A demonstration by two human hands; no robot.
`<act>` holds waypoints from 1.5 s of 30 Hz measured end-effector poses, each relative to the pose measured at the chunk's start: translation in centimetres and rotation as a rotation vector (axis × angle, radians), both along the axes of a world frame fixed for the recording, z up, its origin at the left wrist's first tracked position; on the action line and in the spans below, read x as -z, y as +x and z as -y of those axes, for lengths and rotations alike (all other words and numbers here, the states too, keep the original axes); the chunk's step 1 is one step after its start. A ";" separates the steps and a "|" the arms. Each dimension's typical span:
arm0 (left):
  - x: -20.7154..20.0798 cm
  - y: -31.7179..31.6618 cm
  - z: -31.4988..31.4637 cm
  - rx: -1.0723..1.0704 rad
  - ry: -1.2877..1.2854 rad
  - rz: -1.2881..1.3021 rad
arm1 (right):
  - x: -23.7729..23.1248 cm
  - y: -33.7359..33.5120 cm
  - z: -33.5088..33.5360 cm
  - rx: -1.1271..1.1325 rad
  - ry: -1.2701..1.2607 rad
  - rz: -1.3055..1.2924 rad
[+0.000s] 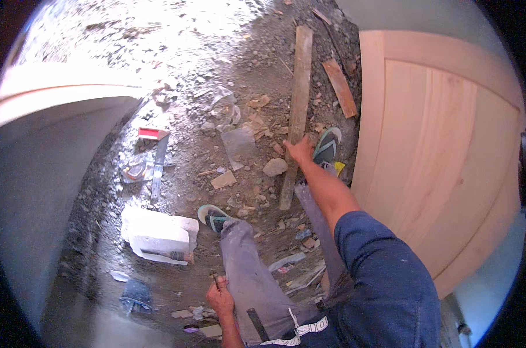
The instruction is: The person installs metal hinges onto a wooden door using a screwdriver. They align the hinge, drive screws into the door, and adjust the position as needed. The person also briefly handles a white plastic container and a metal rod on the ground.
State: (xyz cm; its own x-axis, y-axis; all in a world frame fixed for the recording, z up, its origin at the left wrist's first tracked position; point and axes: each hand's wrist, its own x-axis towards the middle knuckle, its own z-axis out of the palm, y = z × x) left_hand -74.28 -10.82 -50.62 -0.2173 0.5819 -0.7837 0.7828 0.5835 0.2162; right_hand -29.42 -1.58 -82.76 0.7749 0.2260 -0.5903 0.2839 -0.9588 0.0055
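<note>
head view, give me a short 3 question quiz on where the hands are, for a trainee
1. True or false: the right hand is on the long wooden plank lying on the rubble.
2. What does the left hand hold? A) a small thin dark object B) a white block C) a sandal
3. Fill in: the pale wooden door stands on the person's ____ side.

Key:
1. True. The right hand rests on the plank beside the right sandal.
2. A. The small thin dark object sticks up from the fingers, and what it is cannot be told. The white block lies on the ground apart from the hand.
3. Right.
</note>
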 end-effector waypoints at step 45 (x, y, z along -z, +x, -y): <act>17.6 33.6 -30.6 0.652 0.483 0.346 | -5.5 5.3 -15.3 0.400 0.887 -1.423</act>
